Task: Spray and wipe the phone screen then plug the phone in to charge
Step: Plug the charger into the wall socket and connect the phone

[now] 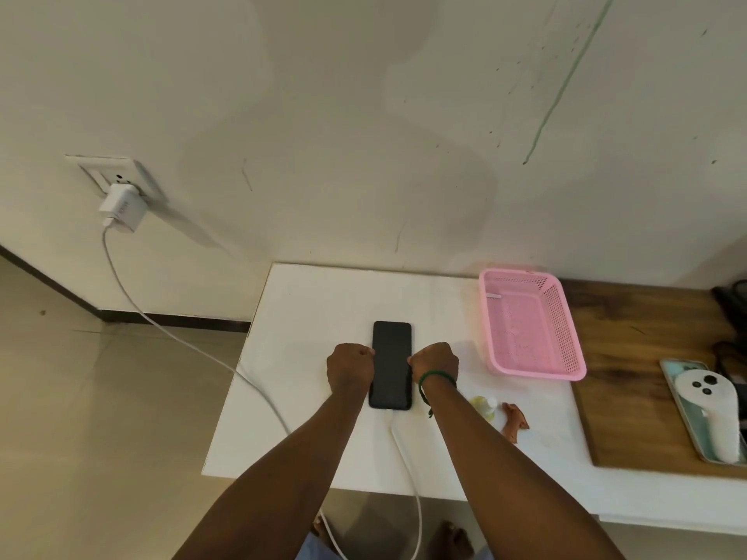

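Currently, the phone [391,365] lies flat and face up on the white table [303,309]. Its screen is dark and its long axis points away from me toward the wall. My left hand [349,367] sits at the phone's left long edge and my right hand [434,363] at its right long edge. Both are at about mid-length, knuckles up. The fingers of each hand are curled inward and meet the phone's side, so the phone is gripped between the two hands. The fingertips are mostly hidden under the knuckles.

The white cable [404,454] enters the phone's near short edge and drops over the table's near edge. A further run climbs leftward to the charger [121,208], which is seated in the wall socket [117,177].

The small spray bottle [485,406] is just right of my right forearm, blurred and partly covered by the arm. The brown cloth [515,422] lies just beside it. A pink basket [529,325] rests farther right, apart from the phone.
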